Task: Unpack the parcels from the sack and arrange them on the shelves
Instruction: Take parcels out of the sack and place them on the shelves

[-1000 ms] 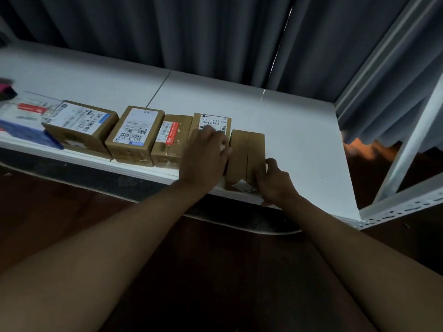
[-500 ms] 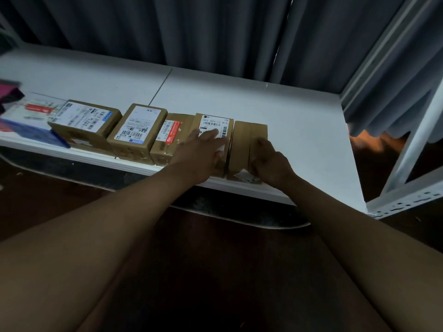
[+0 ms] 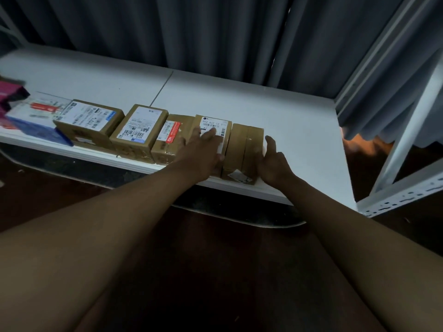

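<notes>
Several brown cardboard parcels stand in a row along the front of the white shelf (image 3: 299, 130). My left hand (image 3: 203, 152) lies flat with straight fingers on top of the labelled parcel (image 3: 214, 123). Right of it sits a plain taped parcel (image 3: 242, 149), the last in the row. My right hand (image 3: 273, 161) presses against that parcel's right side, thumb pointing up. Further left stand a parcel with a red sticker (image 3: 172, 133), one with a big white label (image 3: 141, 125) and a wider one (image 3: 91, 118). No sack is in view.
Flat blue, white and pink packets (image 3: 28, 121) lie at the shelf's left end. Grey curtains (image 3: 215, 32) hang behind. A white metal rack upright and beam (image 3: 407, 144) stand at the right. Dark floor lies below the shelf.
My right hand has shifted from the plain parcel's front corner to its right side, with the fingers opened out. The left hand has slid a little forward on the labelled parcel.
</notes>
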